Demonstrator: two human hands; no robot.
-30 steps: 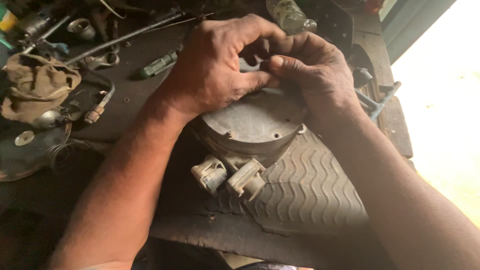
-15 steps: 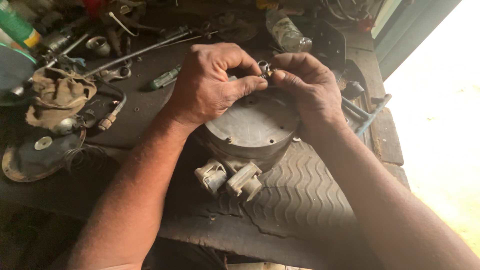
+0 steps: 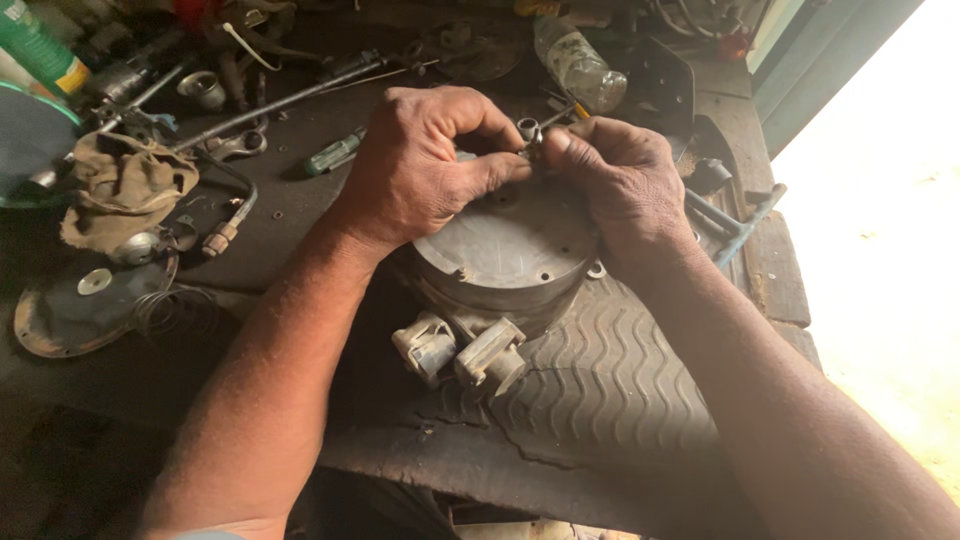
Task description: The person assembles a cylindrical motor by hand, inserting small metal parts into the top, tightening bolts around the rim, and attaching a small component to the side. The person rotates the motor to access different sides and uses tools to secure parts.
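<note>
Left hand (image 3: 425, 165) and right hand (image 3: 625, 180) both pinching a small metal fitting (image 3: 530, 135) at 12 o'clock over the round metal housing (image 3: 510, 250). Likely to slip from greasy fingers (image 3: 495, 170) and vanish among clutter. Grimy counter (image 3: 300, 200) with ribbed rubber mat (image 3: 600, 390); rag (image 3: 120, 190) at 9 o'clock, plastic bottle (image 3: 580, 65) at 12, daylight at 3.

A dark, grimy wooden workbench (image 3: 770, 270) fills the view, part covered by a ribbed rubber mat (image 3: 610, 390). Harsh daylight floods a pale floor (image 3: 890, 290) on the right.
</note>
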